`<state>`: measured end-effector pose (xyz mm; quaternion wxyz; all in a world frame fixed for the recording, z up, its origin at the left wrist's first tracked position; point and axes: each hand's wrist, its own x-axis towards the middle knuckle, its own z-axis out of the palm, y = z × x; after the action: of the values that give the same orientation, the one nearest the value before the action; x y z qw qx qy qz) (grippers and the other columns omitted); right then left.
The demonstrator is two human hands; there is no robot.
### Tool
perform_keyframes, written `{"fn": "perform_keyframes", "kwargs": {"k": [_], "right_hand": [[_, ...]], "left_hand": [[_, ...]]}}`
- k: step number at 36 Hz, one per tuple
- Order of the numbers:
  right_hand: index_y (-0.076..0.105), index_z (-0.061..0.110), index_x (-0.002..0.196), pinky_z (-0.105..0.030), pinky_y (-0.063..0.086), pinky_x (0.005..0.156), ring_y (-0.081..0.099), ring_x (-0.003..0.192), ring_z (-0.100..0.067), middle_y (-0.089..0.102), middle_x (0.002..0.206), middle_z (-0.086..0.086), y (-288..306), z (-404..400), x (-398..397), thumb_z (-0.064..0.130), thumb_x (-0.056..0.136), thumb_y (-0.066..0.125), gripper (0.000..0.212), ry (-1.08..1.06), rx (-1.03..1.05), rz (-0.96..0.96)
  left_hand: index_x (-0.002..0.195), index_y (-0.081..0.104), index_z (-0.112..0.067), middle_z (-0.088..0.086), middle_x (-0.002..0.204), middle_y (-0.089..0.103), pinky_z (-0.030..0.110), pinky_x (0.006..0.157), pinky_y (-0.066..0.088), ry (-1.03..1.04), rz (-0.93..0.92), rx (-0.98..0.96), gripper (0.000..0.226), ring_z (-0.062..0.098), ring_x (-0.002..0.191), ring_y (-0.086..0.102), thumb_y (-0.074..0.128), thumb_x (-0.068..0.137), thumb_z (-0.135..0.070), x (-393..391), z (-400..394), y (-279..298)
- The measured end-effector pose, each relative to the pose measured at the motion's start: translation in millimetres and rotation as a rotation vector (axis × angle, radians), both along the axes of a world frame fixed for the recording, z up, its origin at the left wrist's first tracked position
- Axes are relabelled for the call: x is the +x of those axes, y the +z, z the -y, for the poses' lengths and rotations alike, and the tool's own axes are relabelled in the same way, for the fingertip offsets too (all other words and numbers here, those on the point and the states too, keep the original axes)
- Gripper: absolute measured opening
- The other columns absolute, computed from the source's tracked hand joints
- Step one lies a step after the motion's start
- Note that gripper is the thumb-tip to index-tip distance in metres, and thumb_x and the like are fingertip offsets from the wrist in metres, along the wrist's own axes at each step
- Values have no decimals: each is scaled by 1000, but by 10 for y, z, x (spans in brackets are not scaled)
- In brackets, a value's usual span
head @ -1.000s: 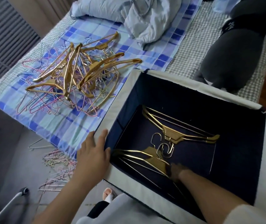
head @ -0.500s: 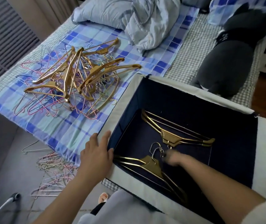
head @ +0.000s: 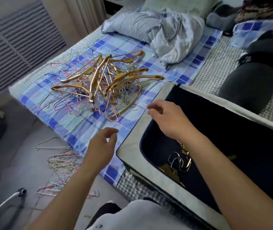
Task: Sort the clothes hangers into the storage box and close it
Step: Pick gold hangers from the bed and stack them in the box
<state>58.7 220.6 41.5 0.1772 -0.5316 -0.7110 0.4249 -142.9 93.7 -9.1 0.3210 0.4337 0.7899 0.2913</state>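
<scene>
Both hands are held empty, fingers loosely spread: the left hand (head: 101, 147) is raised over the checked sheet (head: 76, 125), the right hand (head: 169, 119) over the near-left corner of the open box (head: 132, 146). A tangled pile (head: 99, 83) of gold and thin wire hangers is seen on the sheet, and gold hangers (head: 180, 161) are seen inside the box. More wire hangers (head: 61, 163) are scattered on the floor.

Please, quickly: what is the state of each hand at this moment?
Left hand: open, holding nothing, above the bed edge.
Right hand: open, holding nothing, over the storage box rim.
</scene>
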Motion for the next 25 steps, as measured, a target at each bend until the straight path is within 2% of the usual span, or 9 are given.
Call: {"fn": "perform_keyframes", "kwargs": {"k": [2,4,7,9,14,16,19,22,25], "right_hand": [[68,25,118,-23,42,82,60,97,-6,64,102,15,84,84,-345,30,100,54,23,76,32,26],[68,23,117,-24,42,82,59,96,-8,63,101,14,143,243,-758,28,101,53,23,145,70,34],[67,20,115,-30,45,78,60,94,-13,65,102,8,131,399,-1057,28,101,52,22,192,80,55],[67,16,114,-34,48,79,61,94,-20,67,105,0,104,581,-1330,27,101,52,23,276,77,105],[65,-5,112,-51,51,86,61,96,-39,67,106,-24,-25,1011,-2053,24,102,48,35,439,28,297],[63,-10,104,-50,50,78,60,88,-41,65,98,-27,-91,1295,-2457,22,102,48,35,448,12,322],[50,-3,75,-42,35,62,45,63,-33,48,72,-23,-175,1677,-2920,17,99,48,31,432,-17,333],[60,-14,102,-53,48,79,60,89,-44,62,97,-31,-306,2019,-3272,17,100,50,33,410,-120,359],[66,2,113,-41,51,84,64,96,-30,68,110,-17,-350,2207,-3542,23,101,52,28,397,-162,409]], "left_hand": [[113,69,-33,-15,108,68,20,74,44,30,14,-50,19,-6,94,60,54,102,-27,-226,161,21],[115,68,-29,-10,104,68,25,73,48,67,43,-103,18,4,87,63,55,103,-26,-522,434,51],[107,69,-26,-7,94,68,11,58,43,43,51,-203,14,6,76,64,58,100,-21,-755,734,-9],[102,67,-27,-6,93,69,11,51,42,55,91,-261,11,6,67,63,58,100,-20,-998,1038,-57],[98,63,-37,-10,102,69,25,68,48,73,148,-389,9,6,86,65,56,101,-34,-1706,1800,-199],[100,63,-37,-8,103,68,25,65,49,102,142,-390,9,10,87,66,55,101,-35,-2138,2152,-261],[110,66,-32,-5,107,67,23,65,47,91,110,-429,15,8,86,65,54,102,-37,-2744,2518,-359],[113,67,-28,1,111,69,26,74,48,164,114,-412,17,15,89,66,55,103,-35,-3262,2860,-355],[120,68,-22,6,113,70,30,78,52,257,126,-377,23,24,98,69,55,103,-32,-3717,3098,-336]]}}
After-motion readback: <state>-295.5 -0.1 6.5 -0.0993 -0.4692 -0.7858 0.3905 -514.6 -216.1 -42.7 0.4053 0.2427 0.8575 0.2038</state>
